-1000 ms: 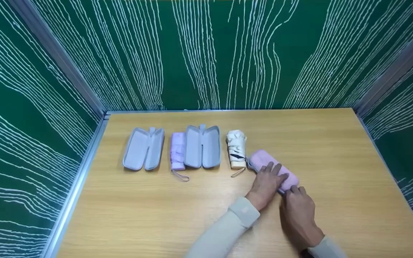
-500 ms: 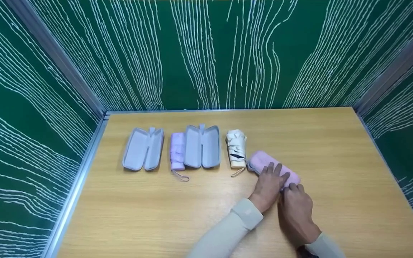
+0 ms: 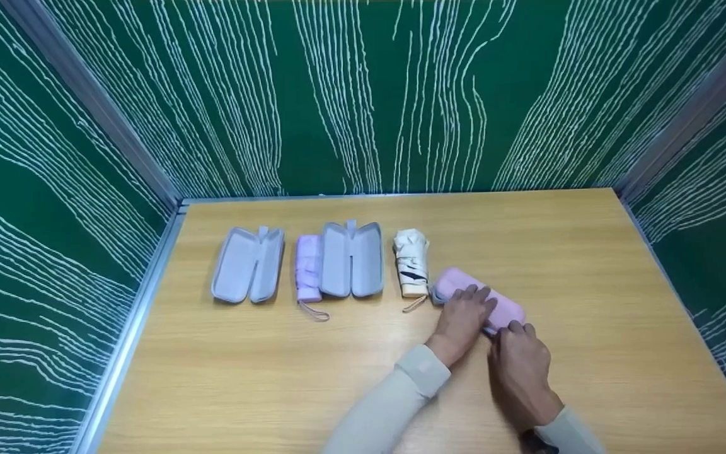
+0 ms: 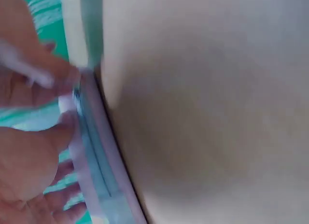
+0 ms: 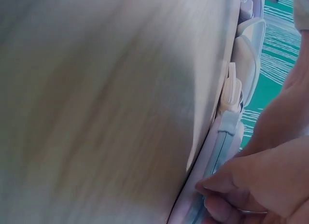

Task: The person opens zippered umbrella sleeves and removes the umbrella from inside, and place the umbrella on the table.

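A closed pink case (image 3: 508,310) lies slantwise on the table, with a grey-blue zipper (image 4: 96,151) along its near side. My left hand (image 3: 459,321) rests across its top with fingers spread, the thumb at the edge by the zipper. At the case's right end, my right hand (image 3: 524,362) pinches at the zipper with thumb and curled fingers; the zipper pull is mostly hidden by them. In the right wrist view the thumb and fingertips (image 5: 207,185) sit right on the zipper line. Close to the case's left end lies a folded cream umbrella (image 3: 411,258) with a wrist strap.
Further left, an opened case with grey lining (image 3: 336,265) stands beside a folded purple umbrella (image 3: 308,265), overlapping its edge. Another opened grey-lined case (image 3: 237,268) lies at the far left. Green panels (image 3: 394,94) with white lines enclose the wooden table (image 3: 243,378) on three sides.
My left hand has slid slightly left along the pink case, showing more of its edge between the hands. My right hand stays at the right end. The head view has shifted a little.
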`<state>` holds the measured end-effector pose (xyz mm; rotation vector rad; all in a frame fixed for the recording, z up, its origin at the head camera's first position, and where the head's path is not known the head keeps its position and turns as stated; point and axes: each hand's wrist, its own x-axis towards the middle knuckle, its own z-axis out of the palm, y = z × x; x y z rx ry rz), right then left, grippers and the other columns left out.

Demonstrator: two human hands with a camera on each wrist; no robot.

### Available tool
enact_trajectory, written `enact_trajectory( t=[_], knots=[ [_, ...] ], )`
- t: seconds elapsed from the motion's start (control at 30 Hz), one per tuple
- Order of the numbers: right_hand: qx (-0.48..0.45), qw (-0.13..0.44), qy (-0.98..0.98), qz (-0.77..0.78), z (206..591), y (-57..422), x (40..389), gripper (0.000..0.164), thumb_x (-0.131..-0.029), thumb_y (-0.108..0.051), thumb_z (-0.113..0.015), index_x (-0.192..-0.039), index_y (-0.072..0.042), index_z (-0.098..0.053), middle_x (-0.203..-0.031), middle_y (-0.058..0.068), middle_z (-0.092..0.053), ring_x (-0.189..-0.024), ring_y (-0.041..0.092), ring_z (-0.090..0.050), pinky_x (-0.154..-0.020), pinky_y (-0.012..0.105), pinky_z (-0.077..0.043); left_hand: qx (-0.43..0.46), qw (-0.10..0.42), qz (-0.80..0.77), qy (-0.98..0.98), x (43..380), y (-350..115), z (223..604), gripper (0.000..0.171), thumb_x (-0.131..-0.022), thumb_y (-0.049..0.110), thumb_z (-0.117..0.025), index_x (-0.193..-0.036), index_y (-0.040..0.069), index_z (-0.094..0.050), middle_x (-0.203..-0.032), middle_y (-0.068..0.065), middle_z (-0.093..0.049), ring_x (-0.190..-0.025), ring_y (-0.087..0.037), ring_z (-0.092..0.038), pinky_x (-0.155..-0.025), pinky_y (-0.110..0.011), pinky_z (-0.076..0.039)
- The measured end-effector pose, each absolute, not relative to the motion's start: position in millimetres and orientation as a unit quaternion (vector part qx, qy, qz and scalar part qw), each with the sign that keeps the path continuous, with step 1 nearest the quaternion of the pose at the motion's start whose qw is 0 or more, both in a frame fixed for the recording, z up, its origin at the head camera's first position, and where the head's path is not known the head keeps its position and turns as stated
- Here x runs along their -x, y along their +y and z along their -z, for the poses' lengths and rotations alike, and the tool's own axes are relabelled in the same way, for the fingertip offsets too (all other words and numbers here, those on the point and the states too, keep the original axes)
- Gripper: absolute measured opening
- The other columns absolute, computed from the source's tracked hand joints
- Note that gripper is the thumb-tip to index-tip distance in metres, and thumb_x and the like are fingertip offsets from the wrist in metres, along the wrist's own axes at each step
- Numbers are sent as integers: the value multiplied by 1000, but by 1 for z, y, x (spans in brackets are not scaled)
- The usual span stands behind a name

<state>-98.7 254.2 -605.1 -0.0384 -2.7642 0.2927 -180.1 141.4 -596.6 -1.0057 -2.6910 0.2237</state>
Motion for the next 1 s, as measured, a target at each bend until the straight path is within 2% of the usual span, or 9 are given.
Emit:
enact_trajectory(
  t=[0.13, 0.23, 0.33, 0.57, 0.77, 1.0],
  knots=[
    [16, 205, -972, -109, 607, 257, 100, 11, -79, 4, -71, -70, 7, -66, -70, 16, -56, -64, 38, -55, -45, 53, -49, 346, 68, -45, -935, 193, 126, 590, 43, -104, 20, -58, -140, 41, -67, -152, 15, -58, -141, -11, -53, -114, -32, -46],
    [20, 211, -971, -107, 608, 260, 100, 11, -78, 3, -71, -69, 7, -66, -69, 15, -55, -63, 38, -55, -44, 53, -48, 343, 51, -38, -937, 200, 119, 587, 43, -105, 22, -55, -141, 44, -66, -154, 15, -56, -144, -11, -50, -116, -36, -44],
    [19, 205, -973, -105, 608, 262, 101, 11, -79, 3, -72, -70, 7, -67, -69, 16, -55, -63, 39, -56, -45, 54, -48, 343, 58, -43, -937, 201, 117, 588, 43, -106, 23, -54, -142, 44, -65, -154, 14, -56, -143, -10, -50, -116, -37, -45],
    [15, 191, -976, -102, 604, 262, 101, 10, -80, 3, -74, -73, 8, -68, -71, 17, -57, -65, 40, -57, -47, 54, -50, 323, 81, -26, -942, 197, 120, 591, 37, -102, 31, -64, -137, 44, -69, -148, 15, -61, -137, -10, -55, -109, -37, -50],
    [5, 213, -972, -99, 607, 262, 102, 12, -78, 5, -76, -71, 10, -67, -69, 17, -56, -62, 40, -56, -46, 53, -49, 311, 103, -28, -944, 192, 124, 594, 37, -99, 27, -63, -131, 44, -72, -143, 16, -65, -130, -9, -59, -101, -33, -54],
    [8, 212, -971, -108, 608, 258, 104, 12, -78, 5, -75, -71, 8, -66, -70, 17, -56, -64, 40, -56, -45, 53, -48, 298, 93, -25, -950, 190, 126, 596, 41, -99, 23, -62, -133, 43, -71, -146, 15, -63, -132, -10, -59, -102, -35, -53]
  ],
)
